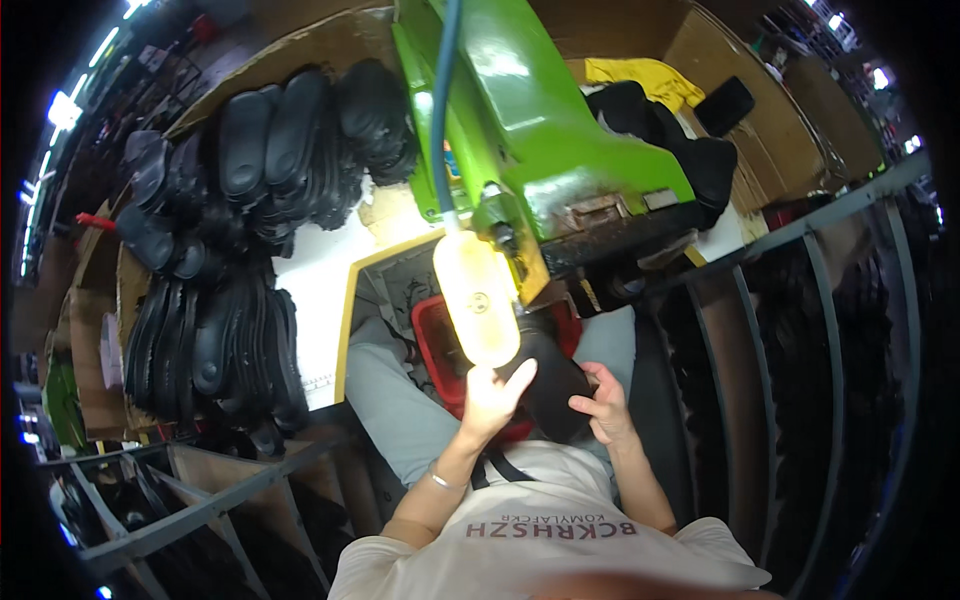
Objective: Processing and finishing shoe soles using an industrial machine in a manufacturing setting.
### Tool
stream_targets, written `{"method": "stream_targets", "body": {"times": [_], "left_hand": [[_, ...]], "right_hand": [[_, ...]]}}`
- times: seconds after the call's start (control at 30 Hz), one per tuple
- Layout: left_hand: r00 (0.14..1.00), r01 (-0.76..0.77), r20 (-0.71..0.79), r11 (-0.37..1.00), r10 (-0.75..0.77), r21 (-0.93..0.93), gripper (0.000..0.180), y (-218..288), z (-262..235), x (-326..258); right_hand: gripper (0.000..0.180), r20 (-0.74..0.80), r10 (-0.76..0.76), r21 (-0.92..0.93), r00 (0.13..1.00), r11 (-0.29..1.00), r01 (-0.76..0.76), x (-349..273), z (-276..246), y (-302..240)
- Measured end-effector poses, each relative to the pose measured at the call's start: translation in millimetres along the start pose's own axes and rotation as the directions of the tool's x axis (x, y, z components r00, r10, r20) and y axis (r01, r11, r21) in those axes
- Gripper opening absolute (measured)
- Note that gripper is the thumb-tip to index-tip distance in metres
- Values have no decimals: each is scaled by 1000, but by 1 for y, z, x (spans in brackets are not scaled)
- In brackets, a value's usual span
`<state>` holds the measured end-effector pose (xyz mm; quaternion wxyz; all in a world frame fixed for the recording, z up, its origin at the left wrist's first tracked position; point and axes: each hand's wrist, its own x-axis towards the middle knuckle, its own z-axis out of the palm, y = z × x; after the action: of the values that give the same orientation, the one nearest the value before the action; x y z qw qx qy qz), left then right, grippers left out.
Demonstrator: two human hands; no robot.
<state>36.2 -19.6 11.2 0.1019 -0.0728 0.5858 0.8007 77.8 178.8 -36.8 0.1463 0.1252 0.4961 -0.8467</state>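
Note:
A dark shoe sole (556, 393) is held low in front of my body, below a green machine (540, 110). My left hand (493, 398) grips its left edge with the thumb stretched over it. On the opposite edge, my right hand (606, 408) pinches it between thumb and fingers. Just above my left hand hangs a glowing yellow oblong piece (478, 300), like a lamp, on a blue-grey cable (444, 110). The sole's far end runs up toward the machine's dark lower part, where details are too dim to make out.
Stacks of black soles (215, 330) crowd the white tabletop (318, 262) at left. A red basket (430, 335) sits between my knees. Yellow cloth (645, 80) and dark pieces lie in a cardboard box at back right. Metal racks (815, 330) flank me.

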Motion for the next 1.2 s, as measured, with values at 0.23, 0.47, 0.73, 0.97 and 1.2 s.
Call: {"method": "stream_targets", "body": {"times": [0.23,0.47,0.73,0.97,1.2], "left_hand": [[885,-444,213,609,415,657,14,21,27,44],[983,-156,-76,982,165,106,14,36,36,21],[934,-317,-33,866,357,387,23,18,-4,31],[949,-293,-129,956,287,-27,29,32,-44,11],[999,-29,31,999,29,18,24,22,-99,-17]], "right_hand": [[56,73,132,214,989,966,-145,-21,32,28],[69,-174,-8,220,985,974,47,-40,-8,0],[46,-330,-275,60,903,949,310,22,2,-94],[41,-139,-290,63,947,952,301,53,44,-101],[39,24,-228,-47,973,972,229,65,69,-87]]}}
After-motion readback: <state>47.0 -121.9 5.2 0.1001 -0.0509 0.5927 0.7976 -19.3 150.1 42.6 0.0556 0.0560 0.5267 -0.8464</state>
